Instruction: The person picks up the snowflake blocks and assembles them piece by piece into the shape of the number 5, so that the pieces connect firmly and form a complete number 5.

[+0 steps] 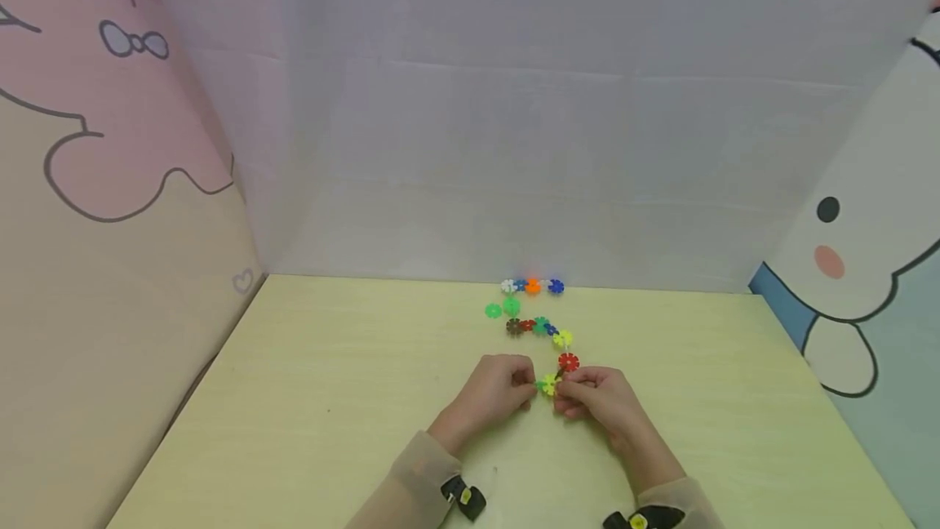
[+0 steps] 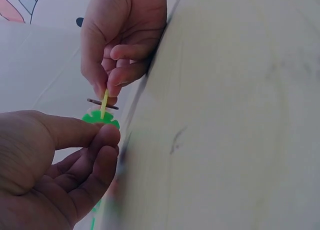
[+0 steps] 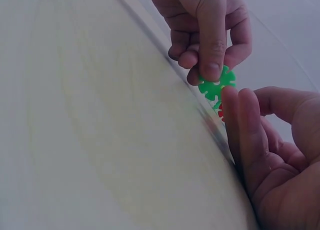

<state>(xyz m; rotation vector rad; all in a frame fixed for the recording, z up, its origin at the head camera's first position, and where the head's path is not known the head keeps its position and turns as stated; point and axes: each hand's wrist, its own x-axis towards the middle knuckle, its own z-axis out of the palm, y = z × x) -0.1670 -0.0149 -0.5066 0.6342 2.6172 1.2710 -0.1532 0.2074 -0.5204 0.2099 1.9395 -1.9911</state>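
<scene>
My left hand (image 1: 495, 388) pinches a green snowflake disc (image 3: 217, 84) between thumb and index finger. Facing it, my right hand (image 1: 600, 400) pinches a yellow snowflake disc (image 1: 548, 385) with thumb and fingertips. In the left wrist view the yellow disc (image 2: 103, 107) is edge-on, its lower end at the green disc's notched rim. Just behind it shows a dark brown disc (image 2: 93, 101), also edge-on. Beyond the hands, a red disc (image 1: 569, 362) leads into a curving chain of linked discs, among them a pale yellow one (image 1: 563, 338).
The chain winds back past a brown disc (image 1: 514, 326) and a green disc (image 1: 512, 306) to an orange disc (image 1: 533, 286) near the back wall. Another green disc (image 1: 493, 311) lies left of it. The pale wooden table (image 1: 330, 374) is bounded by printed cloth walls.
</scene>
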